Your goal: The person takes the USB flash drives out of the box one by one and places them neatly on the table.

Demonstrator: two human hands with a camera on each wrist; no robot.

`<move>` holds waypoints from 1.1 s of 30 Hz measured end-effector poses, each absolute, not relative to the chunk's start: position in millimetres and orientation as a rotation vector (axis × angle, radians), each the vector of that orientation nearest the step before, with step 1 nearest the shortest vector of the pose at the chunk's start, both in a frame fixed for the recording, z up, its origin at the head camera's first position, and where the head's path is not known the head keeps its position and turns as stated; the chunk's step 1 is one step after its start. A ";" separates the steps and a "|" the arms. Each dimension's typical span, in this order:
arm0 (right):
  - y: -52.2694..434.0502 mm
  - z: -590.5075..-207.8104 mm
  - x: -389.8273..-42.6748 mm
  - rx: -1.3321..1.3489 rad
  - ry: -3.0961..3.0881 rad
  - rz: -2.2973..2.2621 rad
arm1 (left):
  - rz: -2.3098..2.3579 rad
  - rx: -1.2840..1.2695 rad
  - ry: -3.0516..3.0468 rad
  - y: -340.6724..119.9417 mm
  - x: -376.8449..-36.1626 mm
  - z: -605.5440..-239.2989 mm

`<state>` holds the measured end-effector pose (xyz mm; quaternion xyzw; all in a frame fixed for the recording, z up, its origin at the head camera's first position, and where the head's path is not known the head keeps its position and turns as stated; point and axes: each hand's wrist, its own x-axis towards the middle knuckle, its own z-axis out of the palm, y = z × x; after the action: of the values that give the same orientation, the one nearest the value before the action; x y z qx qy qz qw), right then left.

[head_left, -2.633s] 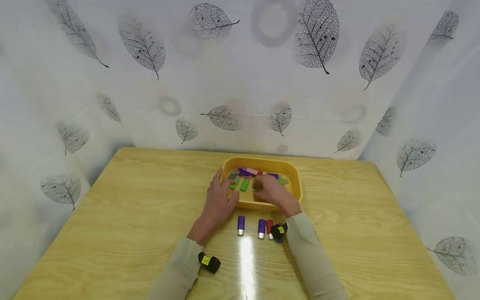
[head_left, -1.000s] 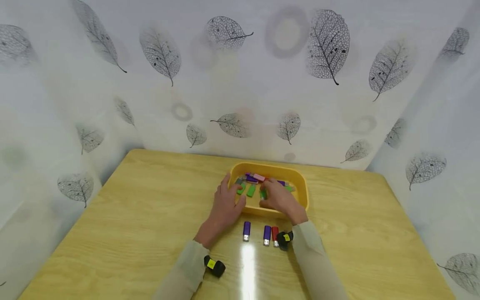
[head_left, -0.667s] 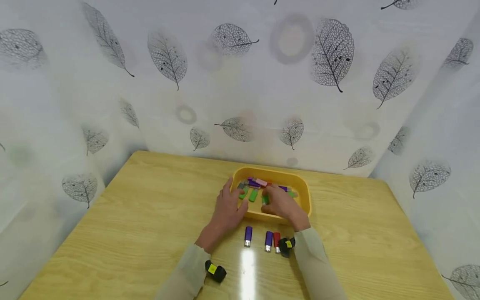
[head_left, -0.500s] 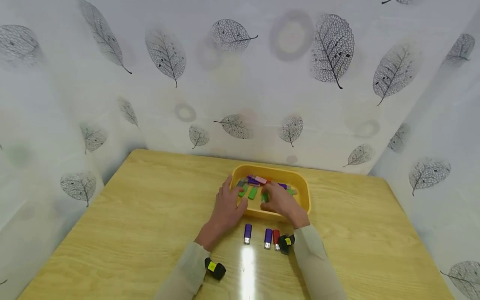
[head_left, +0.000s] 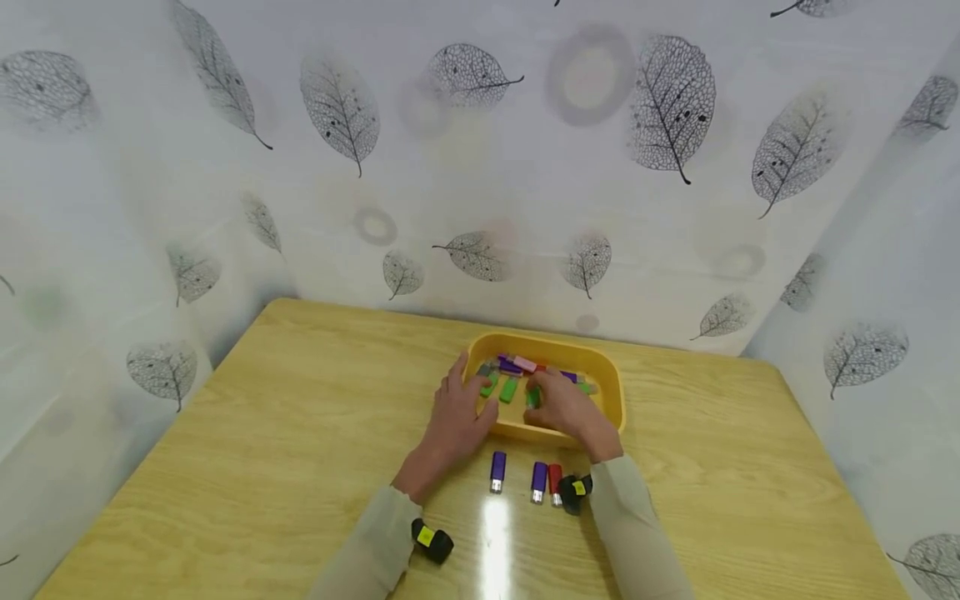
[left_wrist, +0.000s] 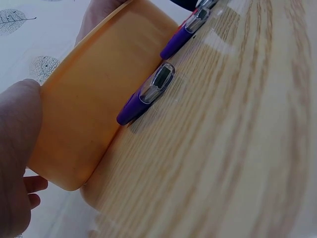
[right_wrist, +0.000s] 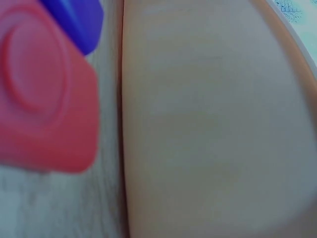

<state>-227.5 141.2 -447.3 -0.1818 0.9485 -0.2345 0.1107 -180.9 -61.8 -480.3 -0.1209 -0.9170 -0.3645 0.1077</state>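
Note:
My left hand [head_left: 456,417] grips the left front corner of a yellow plastic tray [head_left: 617,400], its fingers over the rim. In the left wrist view the thumb lies at the tray's [left_wrist: 94,94] edge, with fingertips [left_wrist: 35,184] showing past the outer wall. My right hand [head_left: 567,407] reaches into the tray and pinches a green USB flash drive [head_left: 533,397] between thumb and fingers. Another green drive [head_left: 508,390] lies to its left. A pink drive [head_left: 524,364] and several purple, red and green ones lie along the tray's back and sides.
In front of the tray, on the wooden table [head_left: 300,450], lie two purple drives, one on the left [head_left: 498,472] and one further right [head_left: 539,482], and a red drive [head_left: 556,484]. The right wrist camera [head_left: 573,493] hangs close beside the red one. A leaf-patterned curtain [head_left: 480,167] stands behind.
Since the oldest frame a green drive has come into view between my right fingers. The head view has shifted slightly. My left hand keeps its place on the tray.

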 end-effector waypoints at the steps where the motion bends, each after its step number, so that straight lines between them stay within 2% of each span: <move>1: 141.0 -447.7 -226.7 -0.531 2.784 -0.692 | -1.070 -0.355 -2.702 -62.0 -180.2 -480.6; 11: 136.2 -451.3 -225.2 -0.531 2.762 -0.697 | -1.080 -0.329 -2.709 -64.7 -175.3 -482.8; 21: 137.2 -436.9 -240.0 -0.545 2.793 -0.687 | -1.068 -0.354 -2.679 -65.4 -192.6 -471.8; 33: 139.7 -448.8 -233.0 -0.519 2.781 -0.683 | -1.081 -0.346 -2.736 -63.7 -184.3 -477.3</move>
<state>-233.0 139.7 -448.8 -0.1771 0.9491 -0.2333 0.1156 -184.3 -63.7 -477.3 -0.1163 -0.9199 -0.3636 0.0898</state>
